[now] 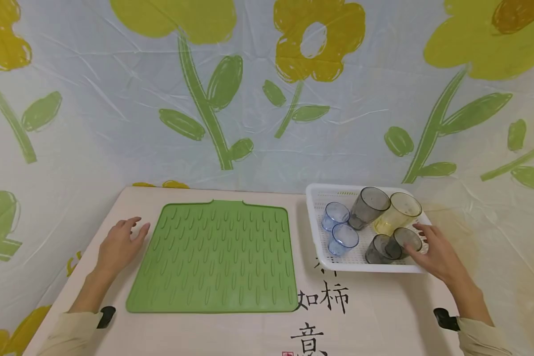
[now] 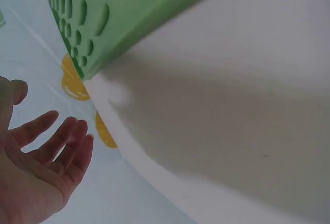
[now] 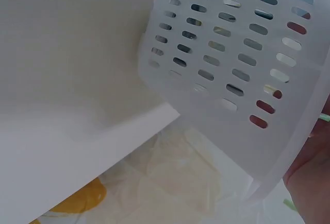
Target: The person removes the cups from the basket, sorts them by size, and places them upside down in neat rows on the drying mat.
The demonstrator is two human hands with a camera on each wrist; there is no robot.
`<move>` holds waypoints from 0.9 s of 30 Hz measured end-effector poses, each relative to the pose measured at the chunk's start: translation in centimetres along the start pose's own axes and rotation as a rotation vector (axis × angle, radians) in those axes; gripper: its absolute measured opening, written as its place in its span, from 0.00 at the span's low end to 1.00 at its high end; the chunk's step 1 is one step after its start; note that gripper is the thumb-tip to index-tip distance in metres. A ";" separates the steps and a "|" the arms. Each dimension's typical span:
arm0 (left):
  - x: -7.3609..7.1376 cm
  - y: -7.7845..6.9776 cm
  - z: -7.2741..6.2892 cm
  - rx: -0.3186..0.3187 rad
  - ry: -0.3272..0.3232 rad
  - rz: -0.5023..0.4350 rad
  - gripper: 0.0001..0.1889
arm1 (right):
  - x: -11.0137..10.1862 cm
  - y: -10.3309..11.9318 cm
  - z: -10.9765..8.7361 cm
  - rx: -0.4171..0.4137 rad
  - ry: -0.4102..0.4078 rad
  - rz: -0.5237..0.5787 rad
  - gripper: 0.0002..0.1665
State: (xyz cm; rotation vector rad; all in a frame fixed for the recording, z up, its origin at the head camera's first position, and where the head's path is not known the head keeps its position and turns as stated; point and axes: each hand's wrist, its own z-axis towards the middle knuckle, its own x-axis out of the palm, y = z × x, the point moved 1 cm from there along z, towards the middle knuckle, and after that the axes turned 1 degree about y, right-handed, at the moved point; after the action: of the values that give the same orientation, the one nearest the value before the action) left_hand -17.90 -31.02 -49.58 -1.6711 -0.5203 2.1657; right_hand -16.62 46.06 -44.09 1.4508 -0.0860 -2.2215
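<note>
In the head view my right hand [image 1: 438,254] reaches over the right rim of a white plastic basket [image 1: 320,257]. Its thumb and fingers grip a small grey glass [image 1: 402,239] from either side. Beside that one is another small grey glass [image 1: 378,252]. Farther back in the basket are a tall grey glass [image 1: 368,210] and a yellow glass [image 1: 396,215], with two small blue glasses [image 1: 343,240] on the left. My left hand [image 1: 117,247] is at the table's left, near a green ridged mat [image 1: 218,257], fingers relaxed and holding nothing.
The mat lies flat on a pale table [image 1: 249,333], left of the basket. Black brush characters [image 1: 333,296] mark the table surface. A flower-patterned sheet [image 1: 258,148] hangs behind the table's far edge. The right wrist view mostly shows the basket's slotted side wall [image 3: 227,74].
</note>
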 end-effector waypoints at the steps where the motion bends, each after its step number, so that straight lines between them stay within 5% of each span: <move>1: 0.1 -0.2 -0.1 -0.001 0.007 -0.017 0.29 | 0.0 0.0 0.0 0.002 0.007 -0.002 0.35; 11: 0.8 -2.4 -0.6 0.030 -0.002 -0.091 0.26 | 0.2 -0.3 0.3 0.114 0.206 -0.016 0.38; 20: 1.5 -4.1 -0.7 0.062 -0.017 -0.130 0.25 | 0.5 -0.7 1.0 0.184 0.390 0.100 0.44; 27: 2.1 -4.4 -0.7 0.077 -0.038 -0.163 0.25 | 0.3 -0.7 1.1 0.216 0.391 0.119 0.43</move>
State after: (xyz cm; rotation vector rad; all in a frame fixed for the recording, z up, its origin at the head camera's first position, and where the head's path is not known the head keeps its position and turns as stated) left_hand -17.44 -26.07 -49.35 -1.4956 -0.5566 2.0770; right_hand -17.98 46.34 -44.12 1.9176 -0.2806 -1.8423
